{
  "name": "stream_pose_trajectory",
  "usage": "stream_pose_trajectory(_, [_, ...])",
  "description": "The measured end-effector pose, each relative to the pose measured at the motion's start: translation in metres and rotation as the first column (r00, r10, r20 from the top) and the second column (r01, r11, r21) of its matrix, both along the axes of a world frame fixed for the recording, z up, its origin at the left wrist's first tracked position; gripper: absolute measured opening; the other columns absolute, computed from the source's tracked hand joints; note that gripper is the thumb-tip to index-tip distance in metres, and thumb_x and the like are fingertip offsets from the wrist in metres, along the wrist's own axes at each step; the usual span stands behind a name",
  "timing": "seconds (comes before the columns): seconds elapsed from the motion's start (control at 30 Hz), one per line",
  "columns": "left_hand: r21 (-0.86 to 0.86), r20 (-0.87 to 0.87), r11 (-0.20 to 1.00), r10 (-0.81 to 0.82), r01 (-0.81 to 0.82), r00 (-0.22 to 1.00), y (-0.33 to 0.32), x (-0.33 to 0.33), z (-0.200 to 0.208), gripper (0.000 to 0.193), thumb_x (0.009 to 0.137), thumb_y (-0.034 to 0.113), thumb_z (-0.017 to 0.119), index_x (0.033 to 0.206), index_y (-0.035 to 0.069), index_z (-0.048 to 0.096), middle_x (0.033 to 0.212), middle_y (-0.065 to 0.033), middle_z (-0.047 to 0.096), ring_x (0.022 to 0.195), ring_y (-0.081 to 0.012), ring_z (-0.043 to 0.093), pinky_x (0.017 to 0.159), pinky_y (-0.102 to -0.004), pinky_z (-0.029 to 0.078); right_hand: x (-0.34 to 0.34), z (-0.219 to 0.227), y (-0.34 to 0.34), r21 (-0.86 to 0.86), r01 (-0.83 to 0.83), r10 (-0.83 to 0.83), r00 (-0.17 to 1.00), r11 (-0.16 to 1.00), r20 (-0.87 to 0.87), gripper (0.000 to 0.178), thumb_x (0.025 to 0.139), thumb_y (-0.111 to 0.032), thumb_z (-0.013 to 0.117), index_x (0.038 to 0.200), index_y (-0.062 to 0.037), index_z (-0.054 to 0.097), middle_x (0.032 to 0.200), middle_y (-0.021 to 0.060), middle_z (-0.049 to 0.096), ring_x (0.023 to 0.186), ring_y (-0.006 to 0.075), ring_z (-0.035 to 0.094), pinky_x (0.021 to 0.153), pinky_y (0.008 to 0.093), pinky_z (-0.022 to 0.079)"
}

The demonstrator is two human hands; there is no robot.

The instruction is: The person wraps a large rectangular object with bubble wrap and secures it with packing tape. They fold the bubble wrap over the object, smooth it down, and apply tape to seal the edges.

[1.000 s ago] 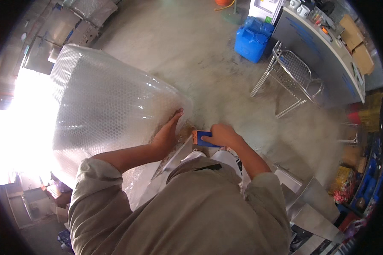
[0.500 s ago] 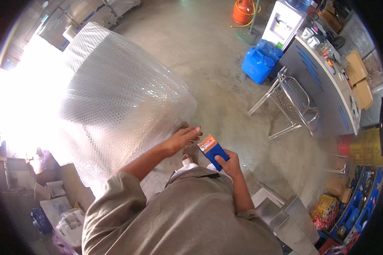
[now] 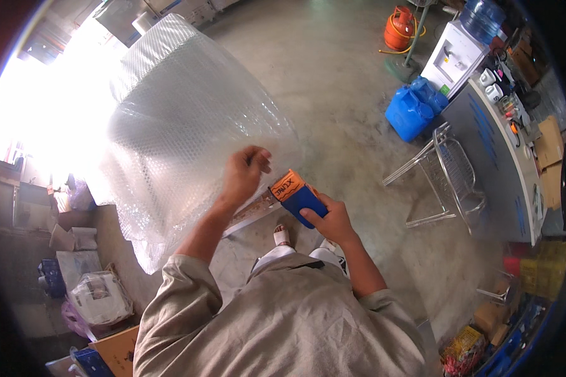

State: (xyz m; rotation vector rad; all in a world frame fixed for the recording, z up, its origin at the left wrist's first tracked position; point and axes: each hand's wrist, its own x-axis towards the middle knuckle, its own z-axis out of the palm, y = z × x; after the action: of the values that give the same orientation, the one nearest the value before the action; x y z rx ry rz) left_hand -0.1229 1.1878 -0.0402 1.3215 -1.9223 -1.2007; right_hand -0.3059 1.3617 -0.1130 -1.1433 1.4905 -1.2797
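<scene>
Where bubble wrap (image 3: 188,125) stands, chair (image 3: 449,179)

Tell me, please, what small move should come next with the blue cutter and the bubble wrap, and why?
Probably draw the blue and orange cutter along the bubble wrap. The right hand holds its orange tip at the sheet's edge, while the left hand pinches that edge just beside it.

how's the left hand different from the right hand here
The left hand pinches the edge of the bubble wrap, fingers curled; the right hand grips a blue and orange cutter. The left hand is raised higher and reaches further out; the right hand sits lower, nearer the body. Both are bare.
</scene>
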Motion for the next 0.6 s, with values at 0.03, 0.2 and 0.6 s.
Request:
stream_pose_trajectory(0.03, [-0.095,0.005,0.995,0.032,-0.031,0.999,-0.011,0.001,0.005,0.021,0.104,0.015,0.059,0.101,-0.001,0.071,0.088,-0.0084,0.071,0.074,-0.0144,0.066,0.07,-0.0314,0.052,0.0,-0.002,-0.005,-0.02,0.016,-0.017,1.0,1.0,-0.013,0.045,0.088,-0.037,0.082,0.107,0.0025,0.072,0.086,0.0096,0.074,0.079,0.0102,0.065,0.073,0.0304,0.054])
stream_pose_trajectory(0.2, [-0.776,0.242,0.626,0.183,0.077,0.953,-0.067,-0.004,0.02,0.015,0.099,0.019,0.067,0.103,0.005,0.071,0.093,-0.0102,0.068,0.089,-0.0224,0.067,0.081,-0.0361,0.051,-0.004,-0.018,-0.033,0.017,0.036,-0.035,0.999,0.999,-0.042,0.045,0.09,-0.038,0.079,0.108,0.0028,0.073,0.087,0.0114,0.074,0.078,0.0132,0.066,0.073,0.0318,0.054])
stream_pose_trajectory(0.6, [-0.617,0.716,0.445,-0.027,0.649,0.698,-0.046,0.0,-0.03,0.062,0.1,0.034,0.061,0.158,0.02,0.042,0.164,-0.0166,0.032,0.153,-0.0341,0.027,0.123,-0.0525,0.023,-0.006,-0.112,-0.09,0.027,-0.009,0.01,0.999,1.0,-0.049,0.05,0.094,-0.045,0.073,0.112,0.0016,0.074,0.082,0.0142,0.075,0.074,0.0172,0.068,0.072,0.0342,0.055])
